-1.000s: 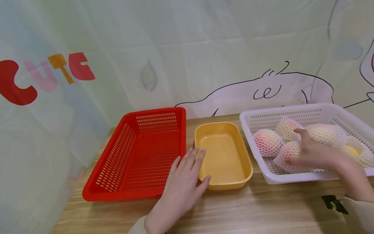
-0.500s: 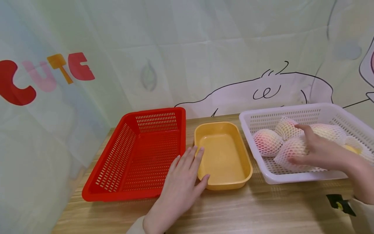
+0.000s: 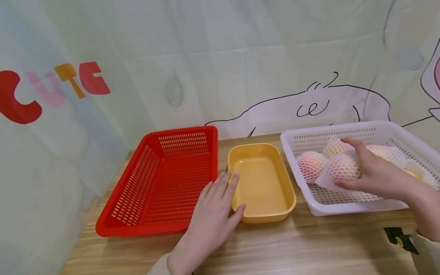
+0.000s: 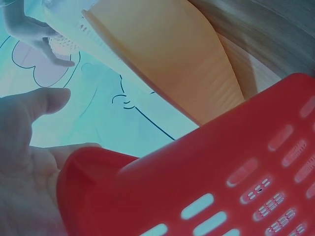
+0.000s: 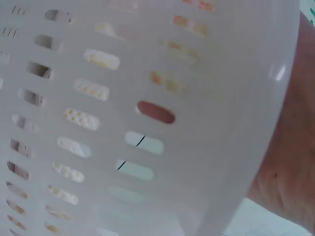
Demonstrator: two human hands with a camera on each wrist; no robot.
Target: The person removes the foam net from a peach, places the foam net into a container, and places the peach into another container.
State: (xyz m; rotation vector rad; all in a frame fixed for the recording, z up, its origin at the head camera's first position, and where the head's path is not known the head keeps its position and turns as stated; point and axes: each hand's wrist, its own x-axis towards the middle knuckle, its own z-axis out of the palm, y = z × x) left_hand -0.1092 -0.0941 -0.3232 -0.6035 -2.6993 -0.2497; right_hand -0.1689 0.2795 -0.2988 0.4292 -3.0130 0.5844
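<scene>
My right hand (image 3: 381,173) grips a pink-and-yellow fruit in a white foam net (image 3: 340,170), raised a little inside the white basket (image 3: 321,209). More netted fruits, such as the one at the left (image 3: 311,166), lie around it. In the right wrist view the slotted wall of the white basket (image 5: 211,162) hides the fingers. My left hand (image 3: 211,217) lies with extended fingers over the gap between the red basket (image 3: 214,152) and the yellow tray (image 3: 262,183). The left wrist view has its thumb apart from the rim of the red basket (image 4: 162,172).
These containers stand in a row on a wood-grain table (image 3: 275,248), the yellow tray in the middle. Behind them hangs a pale printed curtain (image 3: 240,76). A dark strap end (image 3: 400,240) hangs by the right sleeve.
My right hand has taken hold of the netted fruit and raised it slightly, moving it a little to the left over its neighbour. My left hand has stayed almost in place.
</scene>
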